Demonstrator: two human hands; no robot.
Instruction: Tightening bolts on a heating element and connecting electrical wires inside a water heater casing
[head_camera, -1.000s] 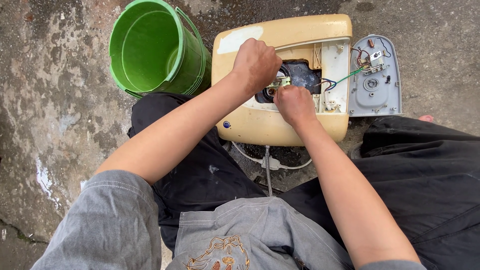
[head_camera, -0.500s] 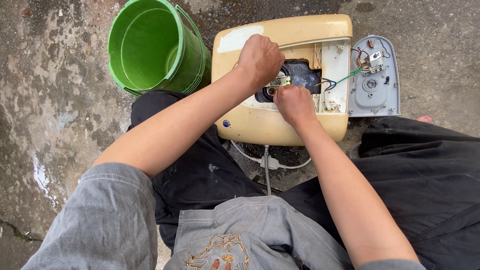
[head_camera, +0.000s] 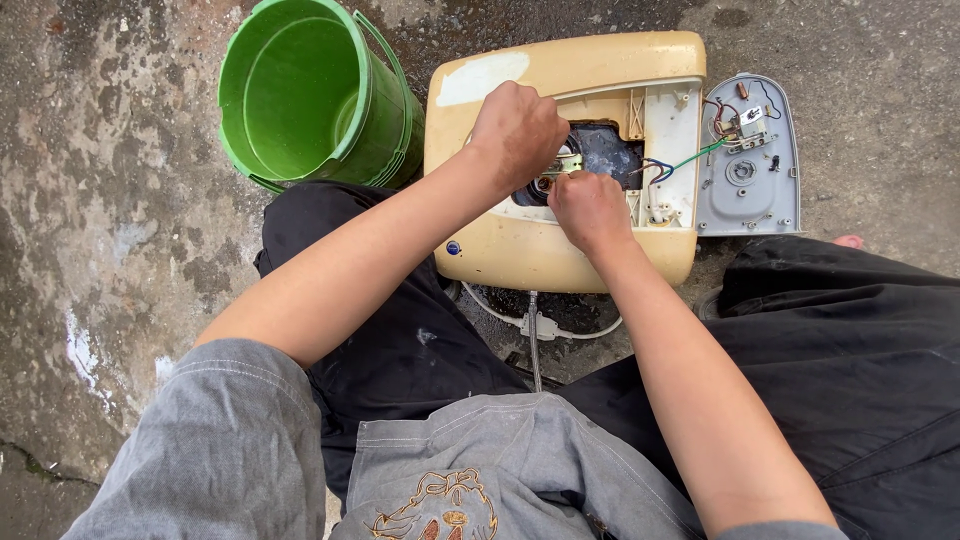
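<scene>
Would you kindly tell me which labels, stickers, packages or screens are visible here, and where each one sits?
Small round sticker: dark blue, on the near left corner of the cream appliance casing.
Small white tag: on the wiring of the grey cover panel, right of the casing.
Pale patch: whitish, top left of the casing; perhaps label residue.
No packages or screens.

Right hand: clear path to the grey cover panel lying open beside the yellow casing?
Probably yes. The right hand is at the dark opening of the yellow casing, and the grey cover panel lies just beyond it, uncovered. Only thin wires cross between them.
</scene>
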